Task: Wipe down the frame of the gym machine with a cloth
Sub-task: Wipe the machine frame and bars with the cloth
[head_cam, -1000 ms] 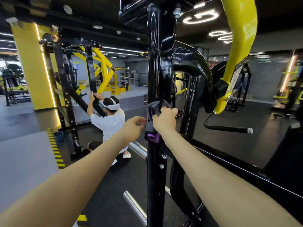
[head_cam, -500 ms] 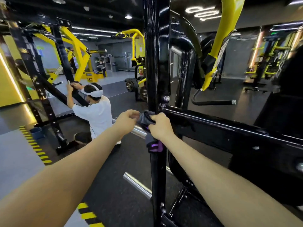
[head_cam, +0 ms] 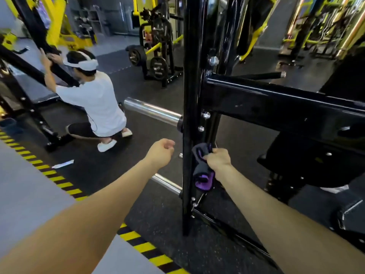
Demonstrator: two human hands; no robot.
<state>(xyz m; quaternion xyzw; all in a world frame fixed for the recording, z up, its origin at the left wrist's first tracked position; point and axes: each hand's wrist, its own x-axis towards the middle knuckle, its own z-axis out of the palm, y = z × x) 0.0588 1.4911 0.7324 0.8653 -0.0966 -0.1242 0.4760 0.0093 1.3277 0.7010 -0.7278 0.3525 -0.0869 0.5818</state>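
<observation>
Purple-grey cloth now lower on black upright, below crossbeam; right hand gripping it, wiping downward. Left hand, at 9 o'clock, hanging loosely curled, empty. Bottom stretch remaining.

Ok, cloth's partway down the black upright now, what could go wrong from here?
1. Bolt heads and a thin metal pin stick out of the upright post near the cloth; the loose purple end might snag.
2. The chrome bar juts out beside the post; the idle left hand could knock it.
3. The right hand grips the cloth bunched, so it may miss the far side.
</observation>
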